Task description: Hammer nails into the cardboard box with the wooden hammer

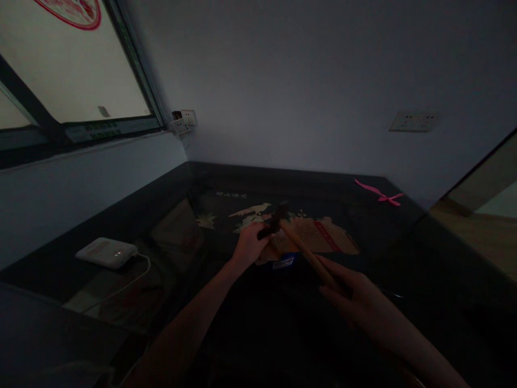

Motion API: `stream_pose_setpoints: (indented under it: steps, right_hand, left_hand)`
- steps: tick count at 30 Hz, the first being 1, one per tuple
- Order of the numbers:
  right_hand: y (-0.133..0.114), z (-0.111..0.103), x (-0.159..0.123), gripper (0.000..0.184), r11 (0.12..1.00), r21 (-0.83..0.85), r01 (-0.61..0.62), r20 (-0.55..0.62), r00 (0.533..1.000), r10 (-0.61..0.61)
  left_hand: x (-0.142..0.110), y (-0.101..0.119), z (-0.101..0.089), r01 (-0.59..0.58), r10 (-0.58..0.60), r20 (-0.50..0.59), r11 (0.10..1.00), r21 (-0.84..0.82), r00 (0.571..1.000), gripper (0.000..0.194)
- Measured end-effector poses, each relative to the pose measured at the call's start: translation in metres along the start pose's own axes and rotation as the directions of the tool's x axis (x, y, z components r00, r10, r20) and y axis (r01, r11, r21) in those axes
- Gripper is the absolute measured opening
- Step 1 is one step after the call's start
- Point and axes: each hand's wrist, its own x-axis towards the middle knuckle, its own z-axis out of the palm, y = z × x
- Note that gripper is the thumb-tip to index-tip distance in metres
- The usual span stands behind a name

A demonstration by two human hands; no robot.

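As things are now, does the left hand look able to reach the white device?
Probably yes: nothing visible stands between the left hand and the white device, but the fingers would first need to release the dark piece.

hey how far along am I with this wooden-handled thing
No finished step shows. In progress: the left hand grips the dark piece at the far end of the wooden handle, which the right hand holds. With both hands on it, some work probably remains; it's too dark to tell whether the parts are firmly joined.
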Motion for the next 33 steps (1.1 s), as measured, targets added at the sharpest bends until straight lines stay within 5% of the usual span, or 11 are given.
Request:
stream_pose_setpoints:
  steps: [5, 17, 33]
  right_hand:
    - [-0.003, -0.003, -0.002, 0.055, 0.996, -0.033, -0.080, -0.045, 0.996, 0.079]
    - [-0.006, -0.008, 0.000, 0.050, 0.994, -0.107, -0.007, -0.049, 0.999, 0.002]
    - [-0.008, -0.012, 0.003, 0.052, 0.985, -0.170, -0.004, 0.061, 0.998, 0.014]
  left_hand:
    - [0.000, -0.002, 0.001, -0.027, 0.027, 0.012, 0.997, -0.066, 1.000, 0.010]
    - [-0.001, -0.007, 0.003, -0.038, 0.039, 0.003, 0.997, -0.074, 0.999, 0.008]
    - [-0.001, -0.002, 0.000, -0.002, 0.002, 0.003, 1.000, 0.020, 1.000, 0.012]
